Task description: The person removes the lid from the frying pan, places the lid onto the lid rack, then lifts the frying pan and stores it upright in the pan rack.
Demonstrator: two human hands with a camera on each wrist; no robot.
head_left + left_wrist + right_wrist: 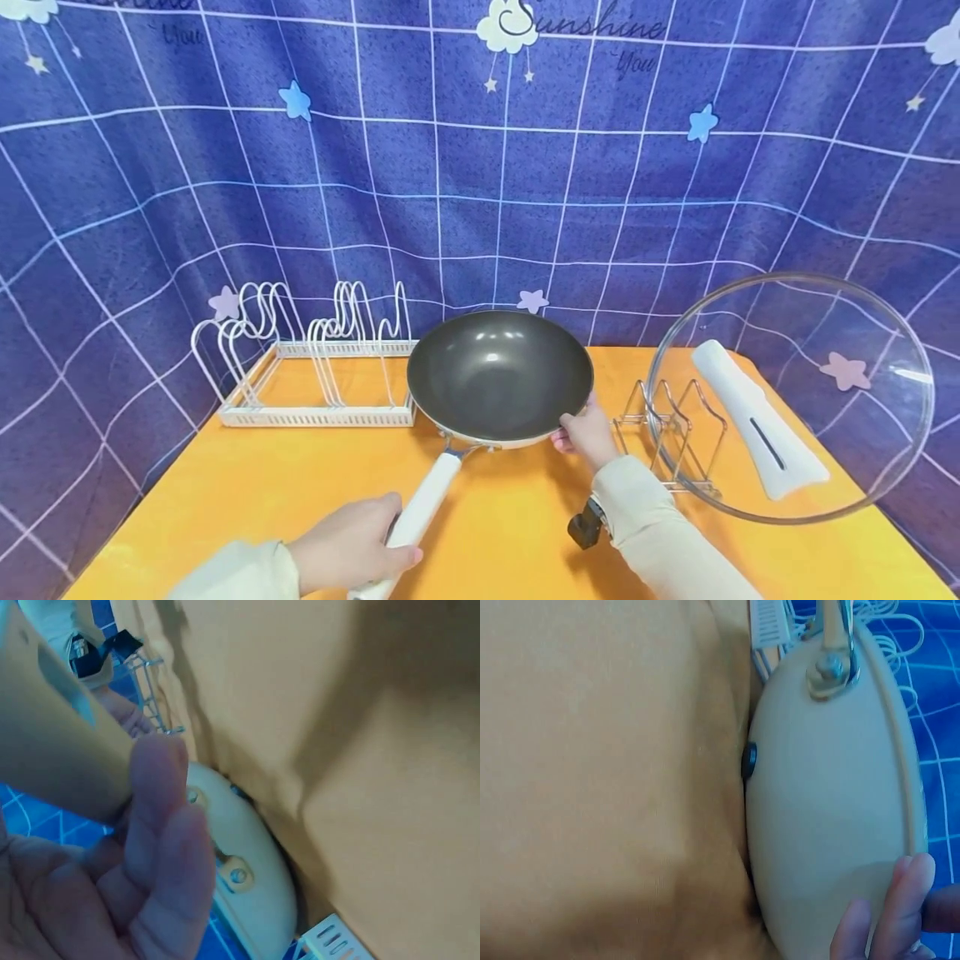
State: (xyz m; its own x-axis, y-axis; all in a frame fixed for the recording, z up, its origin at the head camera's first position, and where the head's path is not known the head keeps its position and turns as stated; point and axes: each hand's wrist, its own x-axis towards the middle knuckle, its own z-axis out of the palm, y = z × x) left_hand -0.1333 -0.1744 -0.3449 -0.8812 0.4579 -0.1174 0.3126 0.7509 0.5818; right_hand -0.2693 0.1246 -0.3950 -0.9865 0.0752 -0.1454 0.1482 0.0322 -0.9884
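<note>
A wok (495, 375) with a dark inside and a pale outer wall stands at the middle of the table. My left hand (352, 540) grips its white handle (427, 500), which points toward me and slightly left. At the wok's right front edge, my right hand (588, 433) pinches the rim, thumb on top and fingers beneath. In the left wrist view, the handle lies between the fingers of the left hand (150, 870). The right wrist view has the fingertips of the right hand (900, 915) against the wok's pale side (832, 787).
A white rack (318, 417) with upright wire loops stands left of the wok, close to its edge. On the right, a smaller metal wire rack (678, 417) holds a large glass lid (892, 400) with a white grip (761, 425). A blue curtain (480, 167) hangs behind the orange table (247, 492).
</note>
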